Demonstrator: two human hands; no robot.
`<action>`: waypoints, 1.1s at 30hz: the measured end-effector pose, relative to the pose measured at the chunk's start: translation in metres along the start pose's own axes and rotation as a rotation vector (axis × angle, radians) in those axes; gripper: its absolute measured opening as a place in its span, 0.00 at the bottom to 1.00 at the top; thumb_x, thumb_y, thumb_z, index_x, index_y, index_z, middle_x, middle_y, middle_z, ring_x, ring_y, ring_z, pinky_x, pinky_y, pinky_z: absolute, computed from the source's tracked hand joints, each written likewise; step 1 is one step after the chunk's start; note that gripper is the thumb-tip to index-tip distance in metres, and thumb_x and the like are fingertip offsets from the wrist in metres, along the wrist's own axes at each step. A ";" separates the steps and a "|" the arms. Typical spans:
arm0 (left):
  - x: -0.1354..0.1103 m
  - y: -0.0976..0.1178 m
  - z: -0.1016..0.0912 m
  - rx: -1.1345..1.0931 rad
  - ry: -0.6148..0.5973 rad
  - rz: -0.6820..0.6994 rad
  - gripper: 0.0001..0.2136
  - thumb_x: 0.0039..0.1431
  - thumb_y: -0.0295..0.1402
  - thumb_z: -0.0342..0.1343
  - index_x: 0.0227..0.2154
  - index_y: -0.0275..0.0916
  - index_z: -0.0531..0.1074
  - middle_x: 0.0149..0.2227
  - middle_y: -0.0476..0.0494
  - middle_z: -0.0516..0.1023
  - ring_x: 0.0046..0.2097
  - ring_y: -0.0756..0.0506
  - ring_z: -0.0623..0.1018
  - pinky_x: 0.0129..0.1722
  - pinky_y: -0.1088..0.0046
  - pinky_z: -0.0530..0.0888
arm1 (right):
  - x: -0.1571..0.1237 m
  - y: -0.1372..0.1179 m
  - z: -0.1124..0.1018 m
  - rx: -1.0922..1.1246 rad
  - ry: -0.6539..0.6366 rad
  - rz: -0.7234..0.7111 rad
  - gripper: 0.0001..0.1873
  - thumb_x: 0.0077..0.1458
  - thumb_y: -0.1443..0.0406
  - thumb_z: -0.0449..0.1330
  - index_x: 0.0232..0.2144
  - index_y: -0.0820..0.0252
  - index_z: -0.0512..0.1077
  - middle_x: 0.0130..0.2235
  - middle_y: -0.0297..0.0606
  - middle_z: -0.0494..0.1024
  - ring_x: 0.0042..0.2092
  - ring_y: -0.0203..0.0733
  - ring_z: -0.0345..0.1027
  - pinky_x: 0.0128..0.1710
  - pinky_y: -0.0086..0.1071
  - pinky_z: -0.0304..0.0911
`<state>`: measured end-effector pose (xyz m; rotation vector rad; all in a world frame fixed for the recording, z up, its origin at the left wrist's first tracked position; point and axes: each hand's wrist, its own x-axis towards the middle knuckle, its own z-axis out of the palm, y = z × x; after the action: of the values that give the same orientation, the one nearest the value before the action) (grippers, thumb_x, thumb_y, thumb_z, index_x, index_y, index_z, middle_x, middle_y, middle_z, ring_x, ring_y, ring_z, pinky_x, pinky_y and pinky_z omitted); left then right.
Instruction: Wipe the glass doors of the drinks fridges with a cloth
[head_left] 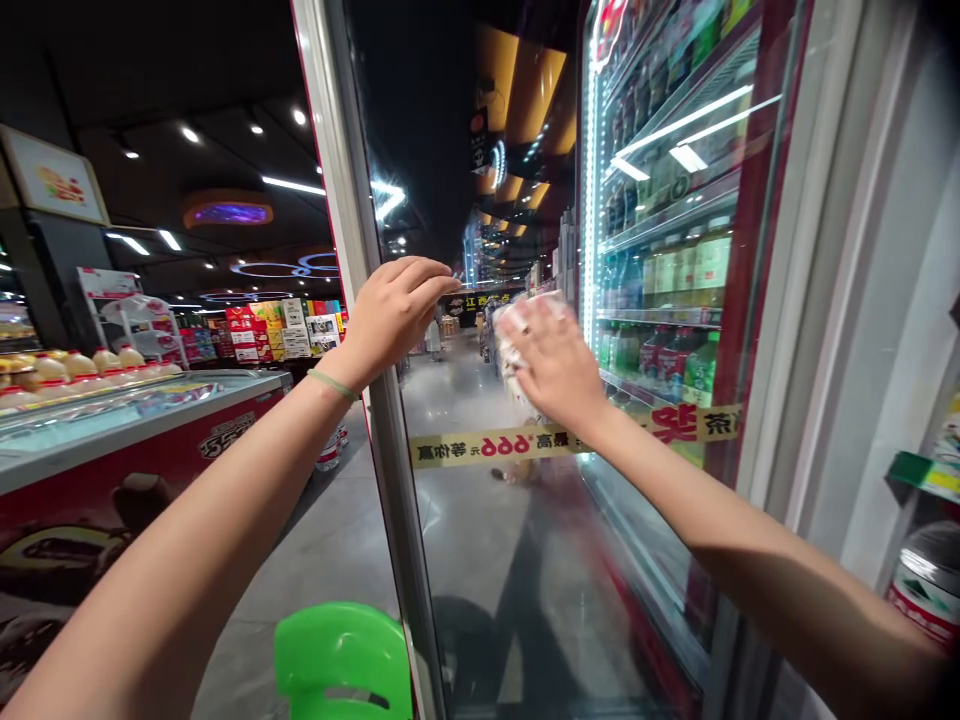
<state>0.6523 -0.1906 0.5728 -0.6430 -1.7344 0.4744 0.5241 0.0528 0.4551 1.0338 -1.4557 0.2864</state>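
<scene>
My left hand [397, 310] is curled over the edge of an open glass door [480, 560], gripping its metal frame [390, 470] at about mid-height. A thin green band circles the wrist. My right hand [555, 360] presses a crumpled white cloth [510, 345] with reddish marks against the inner face of the glass; hand and cloth are slightly blurred. Just below them a yellow strip [487, 447] with mirrored red and black lettering runs across the pane. Lit shelves of bottles [690, 260] show in the glass at right.
A green plastic chair [341, 650] stands low by the door's free edge. To the left is a red chest freezer [150, 460] with bottles [82, 370] lined up behind it. Stacked boxes [277, 330] are farther back. A large bottle [930, 580] stands close at lower right.
</scene>
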 end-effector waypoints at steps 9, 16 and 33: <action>-0.006 -0.010 0.019 0.003 0.122 -0.079 0.16 0.70 0.25 0.45 0.46 0.43 0.77 0.46 0.41 0.80 0.50 0.42 0.76 0.51 0.61 0.73 | 0.026 -0.014 0.023 -0.019 -0.012 -0.059 0.42 0.65 0.63 0.56 0.75 0.48 0.44 0.76 0.36 0.48 0.76 0.53 0.41 0.74 0.58 0.42; -0.011 -0.019 0.030 -0.006 0.164 -0.121 0.15 0.70 0.27 0.45 0.44 0.44 0.77 0.44 0.41 0.79 0.49 0.42 0.75 0.50 0.61 0.72 | 0.034 -0.021 0.031 -0.054 -0.005 -0.028 0.39 0.65 0.64 0.56 0.74 0.52 0.48 0.75 0.40 0.51 0.75 0.54 0.43 0.74 0.58 0.43; -0.098 0.045 0.046 -0.072 0.594 -0.733 0.17 0.68 0.31 0.52 0.58 0.41 0.69 0.53 0.35 0.67 0.57 0.41 0.70 0.57 0.61 0.72 | 0.058 -0.041 0.043 0.014 -0.020 -0.090 0.40 0.64 0.65 0.57 0.74 0.48 0.48 0.75 0.37 0.49 0.76 0.53 0.41 0.74 0.59 0.43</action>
<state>0.6335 -0.2178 0.4604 -0.1318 -1.2899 -0.2748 0.5344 -0.0247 0.4818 1.1126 -1.4231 0.2223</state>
